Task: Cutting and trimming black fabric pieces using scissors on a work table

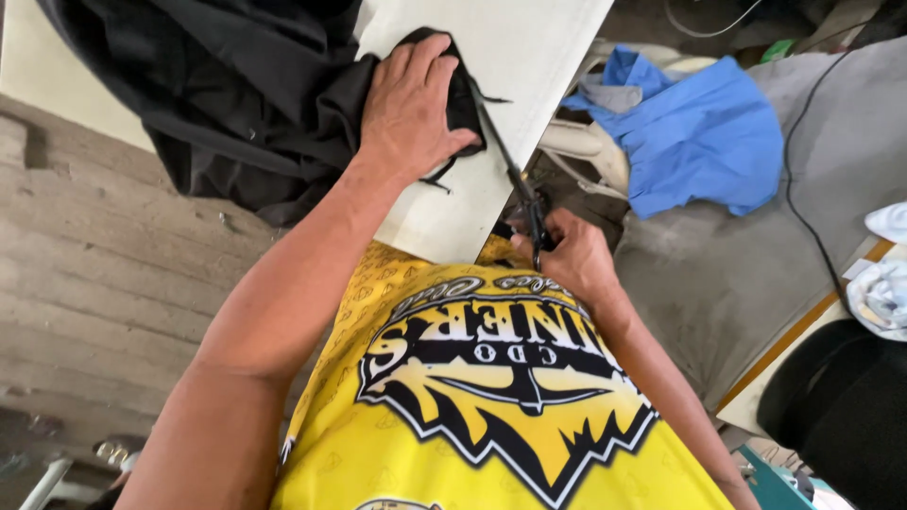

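Black cloth (255, 104) lies flat under the left hand (411, 104); the right hand (572, 255) grips scissors (515, 179) pointing up toward it.

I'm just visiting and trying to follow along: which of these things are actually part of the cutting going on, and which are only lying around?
In use:
- black fabric, pressed flat by the left hand
- scissors, worked by the right hand
- white table, under the fabric

Lying about:
- blue garment
- grey cloth with a black cable across it
- pale cloth at the right edge
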